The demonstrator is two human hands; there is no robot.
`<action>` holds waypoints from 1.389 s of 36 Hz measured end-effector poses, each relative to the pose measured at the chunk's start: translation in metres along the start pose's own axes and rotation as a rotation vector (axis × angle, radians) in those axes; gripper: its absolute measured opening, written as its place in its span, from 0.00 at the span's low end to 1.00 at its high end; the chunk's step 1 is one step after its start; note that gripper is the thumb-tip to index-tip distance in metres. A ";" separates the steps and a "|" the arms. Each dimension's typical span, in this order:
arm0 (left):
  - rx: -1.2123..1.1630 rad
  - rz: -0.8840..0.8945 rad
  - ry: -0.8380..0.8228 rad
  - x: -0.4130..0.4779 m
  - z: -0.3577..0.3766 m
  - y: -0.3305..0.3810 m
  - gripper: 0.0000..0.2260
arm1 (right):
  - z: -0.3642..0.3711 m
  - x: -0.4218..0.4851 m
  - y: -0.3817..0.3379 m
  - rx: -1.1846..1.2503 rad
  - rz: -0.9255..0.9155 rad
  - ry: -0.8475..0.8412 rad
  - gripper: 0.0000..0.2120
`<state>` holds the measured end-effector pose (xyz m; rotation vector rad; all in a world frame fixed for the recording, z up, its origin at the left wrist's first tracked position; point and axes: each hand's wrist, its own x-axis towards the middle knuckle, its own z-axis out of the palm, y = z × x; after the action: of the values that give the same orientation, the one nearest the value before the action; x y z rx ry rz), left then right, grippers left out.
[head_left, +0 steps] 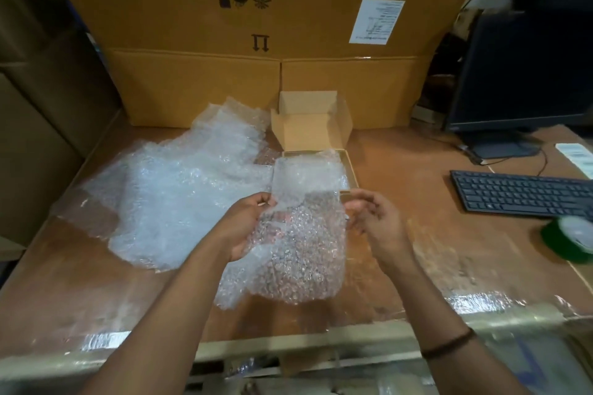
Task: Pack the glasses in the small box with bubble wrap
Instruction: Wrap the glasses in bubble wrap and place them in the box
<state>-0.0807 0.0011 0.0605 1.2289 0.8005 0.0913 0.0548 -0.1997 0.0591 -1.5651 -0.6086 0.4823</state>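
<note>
Clear bubble wrap (298,253); tan small box (313,125); black keyboard (523,194).

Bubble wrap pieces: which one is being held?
The small piece pinched between left hand and right hand; the larger pile lies untouched on the table to its left.
</note>
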 end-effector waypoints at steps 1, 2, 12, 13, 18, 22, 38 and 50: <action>0.020 0.011 -0.022 0.000 0.005 -0.002 0.07 | -0.002 0.000 -0.001 -0.076 0.071 -0.057 0.30; 0.039 0.017 -0.042 0.000 0.009 -0.005 0.06 | -0.004 -0.002 0.000 -0.147 0.125 -0.088 0.29; 0.080 0.055 -0.132 -0.006 0.058 -0.019 0.24 | -0.066 -0.012 0.050 -0.142 0.176 0.056 0.21; 0.141 0.083 -0.152 -0.006 0.063 -0.020 0.21 | -0.070 -0.011 0.050 -0.168 0.173 0.074 0.19; 0.451 0.242 -0.220 0.003 0.085 -0.035 0.38 | -0.090 -0.006 0.056 -0.229 0.154 0.208 0.17; 0.548 0.308 -0.068 0.016 0.103 -0.058 0.16 | -0.097 -0.008 0.056 -0.252 0.256 0.166 0.19; 0.375 0.276 0.067 0.021 0.090 -0.089 0.06 | -0.145 -0.010 0.084 0.063 0.624 -0.076 0.06; 0.753 0.549 0.074 0.011 0.071 -0.109 0.17 | -0.134 -0.005 0.082 -0.172 0.558 -0.065 0.18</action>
<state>-0.0683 -0.0906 -0.0313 2.1532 0.5454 0.3010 0.1437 -0.3086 -0.0113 -1.8914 -0.2560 0.9193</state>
